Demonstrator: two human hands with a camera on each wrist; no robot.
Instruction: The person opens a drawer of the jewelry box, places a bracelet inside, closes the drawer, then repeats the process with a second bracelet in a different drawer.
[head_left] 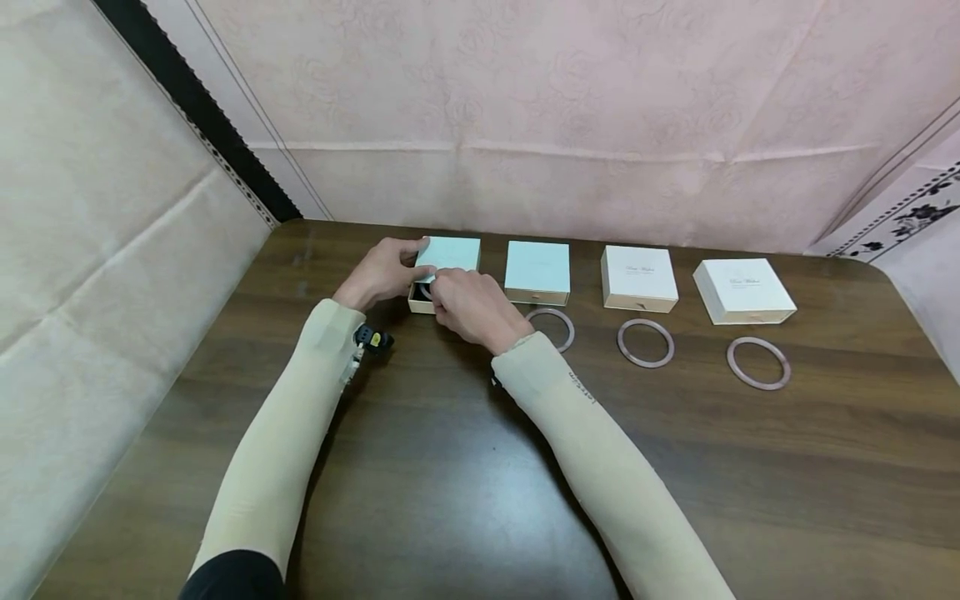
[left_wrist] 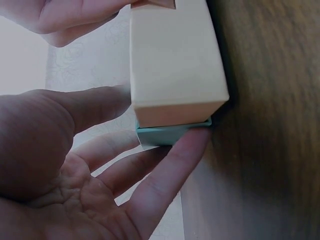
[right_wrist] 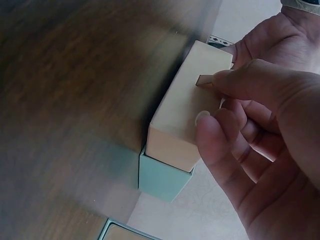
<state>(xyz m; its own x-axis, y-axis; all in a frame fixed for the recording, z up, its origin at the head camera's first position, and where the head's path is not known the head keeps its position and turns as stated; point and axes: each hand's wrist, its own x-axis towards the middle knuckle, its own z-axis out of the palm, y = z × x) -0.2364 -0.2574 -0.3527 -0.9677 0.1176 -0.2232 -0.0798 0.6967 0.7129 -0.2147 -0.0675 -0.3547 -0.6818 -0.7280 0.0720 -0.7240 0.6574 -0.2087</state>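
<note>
Pinching the small flat tan pull tab [right_wrist: 202,80] between thumb and finger, the right hand [head_left: 476,307] works at the front of the left turquoise box [head_left: 452,250], at the far side of the table [head_left: 420,467]. The left hand [head_left: 382,271] holds that box's left end, thumb on one side and fingers spread around the turquoise casing.

The box is a squared block with crisp edges: a smooth, matte turquoise casing around a cream drawer [right_wrist: 182,107], whose front is plain except for the tab. The drawer stands partly out of the casing; its inside looks dark, with a pale curved sliver showing in it, too small to identify surely.

Just to the right stands a second turquoise box [head_left: 537,265] with a cream front, then two white boxes [head_left: 640,268] [head_left: 745,283] with faint lettering on their flat lids. Three smooth, round, pale lilac rings [head_left: 570,333] [head_left: 670,346] [head_left: 782,367] lie flat before these boxes, the leftmost partly hidden by the right arm.

The table has streaked brown wood grain and a soft sheen; behind it hangs a creased pinkish cloth [head_left: 525,83] with a faint floral pattern. Plain cream sleeves [head_left: 273,442] [head_left: 607,467] cover both forearms.
</note>
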